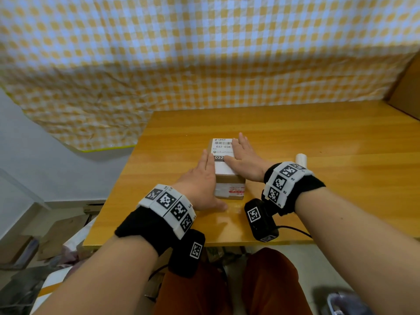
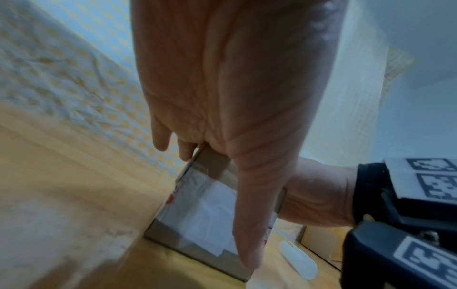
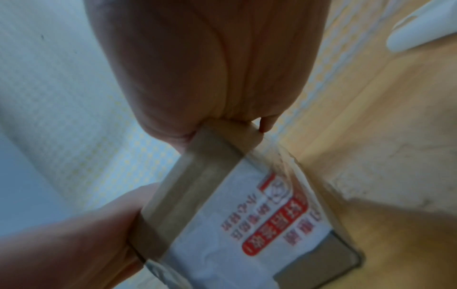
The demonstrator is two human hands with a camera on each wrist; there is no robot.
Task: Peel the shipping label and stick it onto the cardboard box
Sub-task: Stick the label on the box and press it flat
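A small cardboard box (image 1: 229,181) stands in the middle of the wooden table. A white shipping label (image 1: 221,147) with barcodes lies flat on its top. My right hand (image 1: 243,155) rests on the label's right part with straight fingers, palm down. My left hand (image 1: 204,173) lies against the box's left top edge, fingers straight, thumb low by the near face. In the left wrist view the left thumb (image 2: 249,224) runs down the box's (image 2: 197,205) taped face. The right wrist view shows the right palm (image 3: 210,68) on the box's (image 3: 222,205) top edge.
A curled white backing strip (image 1: 301,159) lies on the table (image 1: 306,133) just right of my right wrist. A yellow checked cloth (image 1: 204,53) hangs behind the table. A brown cardboard piece (image 1: 409,92) leans at the back right. The table's near edge is by my lap.
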